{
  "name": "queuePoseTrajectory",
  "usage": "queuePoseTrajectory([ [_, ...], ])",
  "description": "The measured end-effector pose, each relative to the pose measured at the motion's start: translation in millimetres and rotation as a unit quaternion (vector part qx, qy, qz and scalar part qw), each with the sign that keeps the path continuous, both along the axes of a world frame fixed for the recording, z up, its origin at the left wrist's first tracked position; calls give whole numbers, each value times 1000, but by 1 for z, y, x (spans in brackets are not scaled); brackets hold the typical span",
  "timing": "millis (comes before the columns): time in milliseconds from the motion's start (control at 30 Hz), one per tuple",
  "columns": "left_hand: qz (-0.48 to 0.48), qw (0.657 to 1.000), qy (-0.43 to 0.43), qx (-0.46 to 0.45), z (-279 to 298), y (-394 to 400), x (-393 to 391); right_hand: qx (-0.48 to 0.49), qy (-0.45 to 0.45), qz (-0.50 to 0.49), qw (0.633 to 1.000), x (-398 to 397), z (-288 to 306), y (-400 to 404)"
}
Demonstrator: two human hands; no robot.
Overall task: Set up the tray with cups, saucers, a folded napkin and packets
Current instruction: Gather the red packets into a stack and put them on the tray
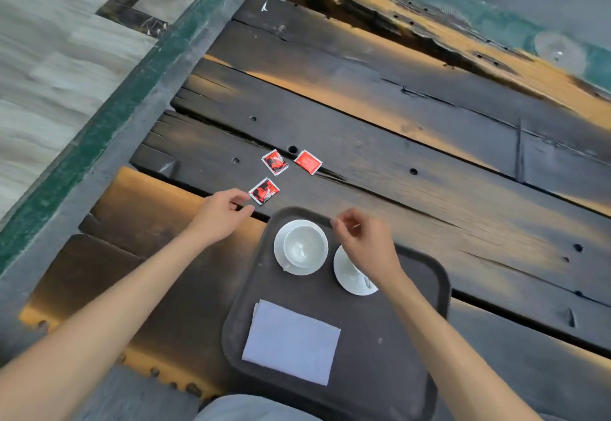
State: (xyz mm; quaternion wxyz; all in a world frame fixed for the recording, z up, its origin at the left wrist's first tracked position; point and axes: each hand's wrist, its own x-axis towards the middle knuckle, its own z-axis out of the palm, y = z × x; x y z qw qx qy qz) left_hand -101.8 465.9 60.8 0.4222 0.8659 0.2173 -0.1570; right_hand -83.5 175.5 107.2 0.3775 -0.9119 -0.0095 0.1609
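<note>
A dark tray [410,348] rests on the wooden table. It holds a white cup on a saucer [301,247] at its far left, a second saucer with a cup [352,276] partly hidden under my right hand, and a folded white napkin [292,341] near me. Three red packets lie on the table beyond the tray: the nearest packet [264,191], a second packet [274,162] and a third packet [308,162]. My left hand [224,213] hovers open just left of the nearest packet, fingertips close to it. My right hand [367,242] hangs over the tray, fingers loosely curled, holding nothing.
The table [429,162] is made of dark, worn planks with gaps and holes. A wooden bench [380,20] runs along its far side. A tiled floor with a green border [99,116] lies to the left, past the table's edge.
</note>
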Motion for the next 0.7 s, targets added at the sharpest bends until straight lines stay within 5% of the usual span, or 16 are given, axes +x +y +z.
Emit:
queuePoseTrajectory([
  [233,98,989,42,-99,-30,25,55,-37,59,73,995,92,-67,94],
  [400,241,908,93,-331,-54,32,66,-73,139,65,986,114,-116,137],
  [567,296,845,99,-435,-83,48,63,-140,154,63,976,112,-136,160],
  [700,293,832,99,-460,-95,53,60,-155,145,69,975,113,-140,165],
])
